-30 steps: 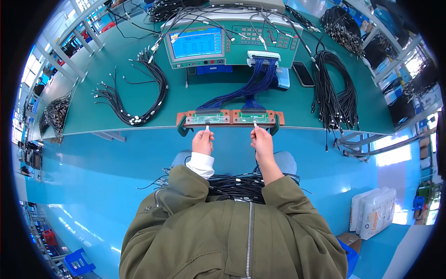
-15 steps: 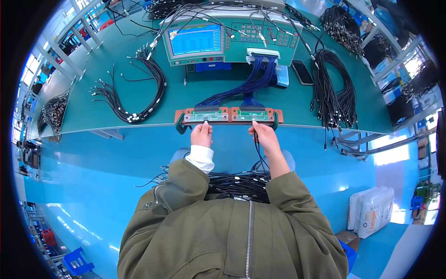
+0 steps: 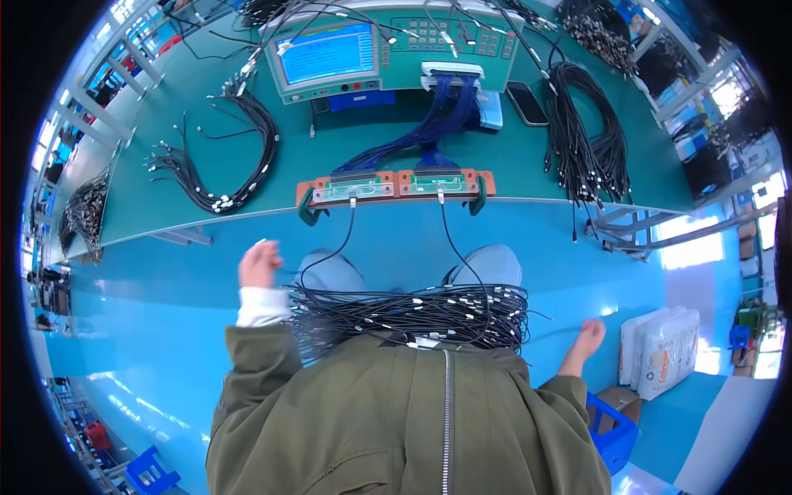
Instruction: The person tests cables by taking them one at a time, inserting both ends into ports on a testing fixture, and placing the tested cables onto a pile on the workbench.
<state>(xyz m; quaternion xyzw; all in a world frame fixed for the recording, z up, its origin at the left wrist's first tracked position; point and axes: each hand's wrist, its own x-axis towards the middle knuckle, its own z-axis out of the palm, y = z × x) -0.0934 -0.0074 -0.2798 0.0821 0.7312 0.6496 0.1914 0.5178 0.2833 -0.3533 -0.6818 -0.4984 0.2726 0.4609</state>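
My left hand [image 3: 260, 264] is raised left of my lap, fingers curled, with a small white tip at the fingertips and a thin black cable trailing from it toward the bundle. My right hand [image 3: 589, 337] is out to the right, blurred and closed, with a faint dark cable running to it from the lap. Across my thighs lies a bundle of black cables [image 3: 404, 312] with white connectors. Two green circuit boards, the left board [image 3: 355, 190] and the right board [image 3: 433, 183], sit at the table edge. Each has a white plug [image 3: 353, 202] with a black cable hanging down.
A green test instrument [image 3: 396, 54] with a lit screen stands behind, joined to the boards by blue wires [image 3: 404, 144]. Cable bundles lie left [image 3: 264, 148] and right [image 3: 582, 132] on the green table [image 3: 313, 153]. A phone [image 3: 526, 104] and white bags [image 3: 660, 351] are at right.
Both hands have left the plugs at the boards and moved apart, left hand down-left, right hand down-right. The plugs stay at the boards. The view has shifted slightly.
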